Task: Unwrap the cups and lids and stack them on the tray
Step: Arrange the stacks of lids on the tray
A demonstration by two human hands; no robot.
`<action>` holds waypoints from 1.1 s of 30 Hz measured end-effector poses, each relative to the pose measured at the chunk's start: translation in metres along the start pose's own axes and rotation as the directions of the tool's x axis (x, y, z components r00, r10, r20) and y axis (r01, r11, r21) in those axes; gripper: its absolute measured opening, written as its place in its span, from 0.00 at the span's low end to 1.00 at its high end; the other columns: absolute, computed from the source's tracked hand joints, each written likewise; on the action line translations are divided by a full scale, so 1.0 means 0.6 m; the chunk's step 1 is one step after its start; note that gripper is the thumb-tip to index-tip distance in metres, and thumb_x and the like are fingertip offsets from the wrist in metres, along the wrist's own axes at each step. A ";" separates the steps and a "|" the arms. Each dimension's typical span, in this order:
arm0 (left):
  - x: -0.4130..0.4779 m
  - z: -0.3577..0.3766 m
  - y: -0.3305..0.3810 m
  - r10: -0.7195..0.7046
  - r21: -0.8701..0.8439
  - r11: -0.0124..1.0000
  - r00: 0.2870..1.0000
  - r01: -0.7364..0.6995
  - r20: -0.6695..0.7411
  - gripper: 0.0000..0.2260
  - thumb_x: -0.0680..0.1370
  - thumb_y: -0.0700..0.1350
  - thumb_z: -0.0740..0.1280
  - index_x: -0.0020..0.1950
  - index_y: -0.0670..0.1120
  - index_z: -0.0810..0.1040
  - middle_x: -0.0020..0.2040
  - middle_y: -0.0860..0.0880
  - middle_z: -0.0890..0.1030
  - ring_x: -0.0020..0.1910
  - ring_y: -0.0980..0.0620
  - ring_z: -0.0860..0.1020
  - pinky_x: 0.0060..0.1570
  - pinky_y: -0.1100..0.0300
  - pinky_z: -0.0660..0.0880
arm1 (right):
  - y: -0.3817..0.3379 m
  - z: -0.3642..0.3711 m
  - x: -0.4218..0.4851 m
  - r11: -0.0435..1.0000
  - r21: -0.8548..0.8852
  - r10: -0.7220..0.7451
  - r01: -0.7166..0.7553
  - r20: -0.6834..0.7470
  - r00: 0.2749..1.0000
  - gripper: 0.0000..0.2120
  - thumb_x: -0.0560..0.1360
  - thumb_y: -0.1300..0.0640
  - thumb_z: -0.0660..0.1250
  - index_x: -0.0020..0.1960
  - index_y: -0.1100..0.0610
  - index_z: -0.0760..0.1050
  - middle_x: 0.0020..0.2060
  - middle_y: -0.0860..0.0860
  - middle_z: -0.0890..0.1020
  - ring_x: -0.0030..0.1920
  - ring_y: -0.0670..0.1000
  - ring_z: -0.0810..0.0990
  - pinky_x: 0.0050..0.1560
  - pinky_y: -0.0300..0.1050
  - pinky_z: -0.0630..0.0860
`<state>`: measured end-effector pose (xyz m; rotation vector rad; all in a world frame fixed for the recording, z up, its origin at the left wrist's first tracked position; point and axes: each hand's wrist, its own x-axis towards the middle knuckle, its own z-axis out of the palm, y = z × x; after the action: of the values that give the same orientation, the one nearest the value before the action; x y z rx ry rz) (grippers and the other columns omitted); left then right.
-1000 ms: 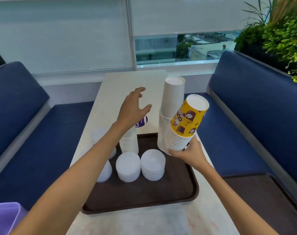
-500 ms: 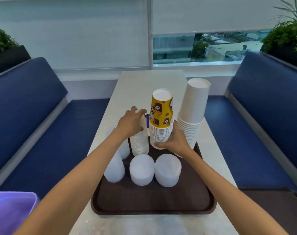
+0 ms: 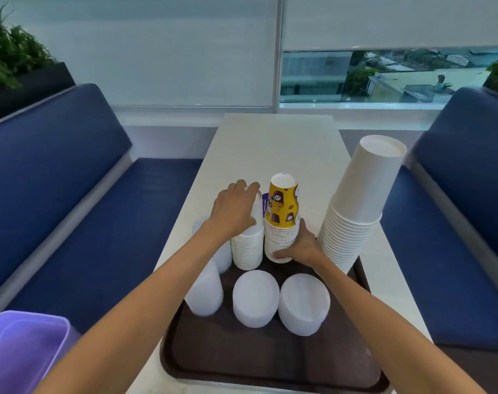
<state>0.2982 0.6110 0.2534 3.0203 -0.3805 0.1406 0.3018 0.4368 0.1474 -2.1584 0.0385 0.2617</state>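
A dark brown tray (image 3: 265,356) lies on the white table. My right hand (image 3: 300,247) grips the base of an upside-down stack of yellow printed cups (image 3: 282,217) standing at the tray's far edge. Just left of it, my left hand (image 3: 235,210) rests on top of a stack of purple-marked cups (image 3: 248,245), fingers curled over it. A tall stack of plain white cups (image 3: 358,206) stands at the tray's right edge. Two piles of white lids (image 3: 255,298) (image 3: 303,304) sit mid-tray, and translucent lid stacks (image 3: 205,291) stand on the left.
Blue benches (image 3: 71,194) flank the table (image 3: 276,149) on both sides. A purple bin (image 3: 23,348) sits at the lower left. A second dark tray (image 3: 469,368) lies on the right bench. Plants stand behind both benches.
My right hand carried the yellow cup stack from a tilt on the right to upright beside the purple-marked stack. My left hand came down onto that stack's top.
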 end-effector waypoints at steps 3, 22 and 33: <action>-0.002 0.000 -0.002 0.001 -0.012 1.000 1.000 -0.001 -0.008 0.33 0.74 0.47 0.71 0.75 0.48 0.59 0.69 0.43 0.68 0.65 0.45 0.69 0.60 0.55 0.69 | 0.014 0.005 0.012 1.000 -0.018 0.024 -0.023 0.022 0.999 0.45 0.60 0.59 0.82 0.69 0.57 0.59 0.65 0.54 0.73 0.66 0.55 0.72 0.59 0.44 0.69; -0.006 -0.006 -0.008 0.060 0.053 0.997 0.997 -0.063 0.053 0.35 0.73 0.45 0.72 0.75 0.48 0.58 0.68 0.44 0.69 0.62 0.45 0.73 0.57 0.55 0.72 | -0.008 -0.004 -0.011 0.996 0.065 0.062 -0.064 0.025 0.998 0.49 0.61 0.61 0.81 0.73 0.57 0.56 0.66 0.52 0.72 0.66 0.54 0.72 0.61 0.46 0.70; -0.008 -0.006 -0.009 0.055 0.071 0.996 0.998 -0.057 0.036 0.33 0.73 0.43 0.72 0.74 0.48 0.60 0.65 0.43 0.71 0.60 0.43 0.74 0.58 0.52 0.69 | -0.051 -0.127 -0.154 0.982 -0.082 0.179 -0.170 0.112 0.978 0.15 0.73 0.50 0.71 0.53 0.60 0.79 0.54 0.55 0.80 0.53 0.52 0.77 0.48 0.41 0.72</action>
<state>0.2945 0.6177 0.2563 3.0874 -0.4733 0.1094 0.2284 0.3849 0.2328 -2.2097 0.1536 0.4993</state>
